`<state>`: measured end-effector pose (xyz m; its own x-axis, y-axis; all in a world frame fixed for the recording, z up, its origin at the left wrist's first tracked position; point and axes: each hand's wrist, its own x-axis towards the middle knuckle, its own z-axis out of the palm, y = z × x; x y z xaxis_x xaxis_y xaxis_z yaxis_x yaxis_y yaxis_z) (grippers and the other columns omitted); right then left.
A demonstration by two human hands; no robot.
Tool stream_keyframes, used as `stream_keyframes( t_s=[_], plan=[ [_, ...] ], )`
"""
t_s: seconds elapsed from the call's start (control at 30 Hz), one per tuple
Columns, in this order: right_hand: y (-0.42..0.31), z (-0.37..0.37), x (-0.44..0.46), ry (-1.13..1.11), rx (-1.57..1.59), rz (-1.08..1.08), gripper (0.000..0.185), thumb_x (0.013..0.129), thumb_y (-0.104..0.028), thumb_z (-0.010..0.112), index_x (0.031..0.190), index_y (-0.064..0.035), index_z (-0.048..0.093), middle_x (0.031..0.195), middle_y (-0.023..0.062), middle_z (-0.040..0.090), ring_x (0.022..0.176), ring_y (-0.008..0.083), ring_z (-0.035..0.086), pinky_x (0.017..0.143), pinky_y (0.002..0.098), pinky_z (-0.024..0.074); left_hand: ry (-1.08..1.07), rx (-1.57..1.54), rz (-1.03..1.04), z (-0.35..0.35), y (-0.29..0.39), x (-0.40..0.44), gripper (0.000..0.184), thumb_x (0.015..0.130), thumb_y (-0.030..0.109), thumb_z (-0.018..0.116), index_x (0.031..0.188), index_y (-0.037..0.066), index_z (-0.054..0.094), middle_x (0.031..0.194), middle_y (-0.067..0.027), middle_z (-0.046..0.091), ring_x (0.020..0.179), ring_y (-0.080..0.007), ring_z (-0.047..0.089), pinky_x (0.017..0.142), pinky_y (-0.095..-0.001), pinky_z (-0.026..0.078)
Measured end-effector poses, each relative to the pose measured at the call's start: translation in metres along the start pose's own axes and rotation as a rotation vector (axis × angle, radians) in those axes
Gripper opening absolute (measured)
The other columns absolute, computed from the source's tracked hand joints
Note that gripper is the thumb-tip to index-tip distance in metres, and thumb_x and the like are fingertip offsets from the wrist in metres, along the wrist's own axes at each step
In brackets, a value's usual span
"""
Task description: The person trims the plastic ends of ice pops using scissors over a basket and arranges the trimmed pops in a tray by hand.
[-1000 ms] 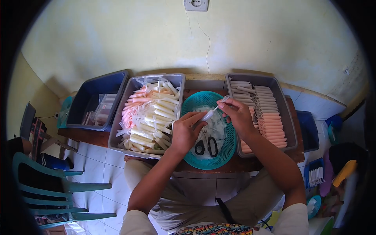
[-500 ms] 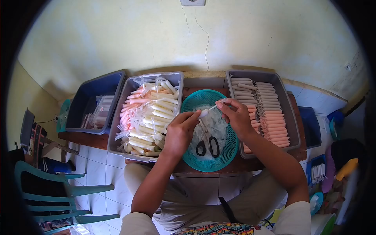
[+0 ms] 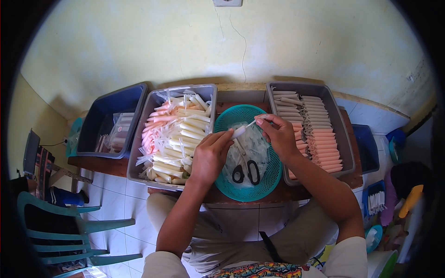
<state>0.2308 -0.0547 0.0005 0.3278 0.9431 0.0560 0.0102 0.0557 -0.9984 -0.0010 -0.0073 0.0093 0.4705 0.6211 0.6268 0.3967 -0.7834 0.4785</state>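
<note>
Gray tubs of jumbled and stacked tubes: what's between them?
Head view: a teal perforated basket holding clear plastic pieces and black-handled scissors; the left hand and right hand are partly over it.

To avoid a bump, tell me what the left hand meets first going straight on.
Probably the right hand, just beyond the white packet the left hand holds; depth is unclear.

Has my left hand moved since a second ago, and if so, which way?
Yes. Judged against the gray tub beside it, your left hand has shifted slightly to the left, toward that tub.
</note>
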Motion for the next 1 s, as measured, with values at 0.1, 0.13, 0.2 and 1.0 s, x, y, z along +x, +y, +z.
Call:
stream_keyframes(
  t_s=[0.1, 0.13, 0.2, 1.0],
  plan=[
    [0.001, 0.001, -0.002, -0.032, -0.067, -0.001, 0.031, 0.102, -0.027, 0.076, 0.122, -0.004, 0.079, 0.096, 0.0012, 0.075, 0.074, 0.0069, 0.063, 0.062, 0.0236, 0.0505, -0.014, -0.02, 0.008, 0.001, -0.005, -0.003, 0.031, 0.09, 0.005, 0.08, 0.121, 0.002, 0.076, 0.11, -0.0145, 0.078, 0.097, -0.0341, 0.075, 0.085, -0.0437, 0.061],
    [0.002, 0.002, -0.003, -0.06, -0.118, -0.005, 0.034, 0.101, -0.026, 0.076, 0.125, -0.0024, 0.077, 0.097, 0.0026, 0.075, 0.074, 0.0081, 0.066, 0.064, 0.025, 0.0525, -0.017, -0.026, 0.004, 0.001, -0.007, -0.004, 0.031, 0.09, 0.005, 0.08, 0.121, 0.002, 0.076, 0.11, -0.0147, 0.078, 0.097, -0.0342, 0.075, 0.085, -0.0436, 0.061],
    [0.005, 0.006, -0.007, -0.104, -0.211, -0.038, 0.037, 0.101, -0.025, 0.077, 0.129, -0.0012, 0.074, 0.098, 0.0041, 0.074, 0.077, 0.0096, 0.068, 0.066, 0.026, 0.0538, -0.018, -0.032, 0.001, -0.001, -0.007, -0.004, 0.031, 0.09, 0.004, 0.08, 0.121, 0.002, 0.076, 0.11, -0.0149, 0.078, 0.098, -0.0344, 0.075, 0.085, -0.0436, 0.061],
    [0.052, 0.05, -0.062, -0.407, -1.082, 0.029, 0.099, 0.085, -0.018, 0.082, 0.156, 0.0209, 0.025, 0.133, 0.0372, 0.054, 0.114, 0.0537, 0.068, 0.095, 0.05, 0.0605, 0.005, 0.003, -0.03, -0.009, -0.011, -0.005, 0.033, 0.085, 0.001, 0.085, 0.117, 0.005, 0.08, 0.109, -0.0136, 0.079, 0.097, -0.0326, 0.076, 0.085, -0.0408, 0.061]
  ],
)
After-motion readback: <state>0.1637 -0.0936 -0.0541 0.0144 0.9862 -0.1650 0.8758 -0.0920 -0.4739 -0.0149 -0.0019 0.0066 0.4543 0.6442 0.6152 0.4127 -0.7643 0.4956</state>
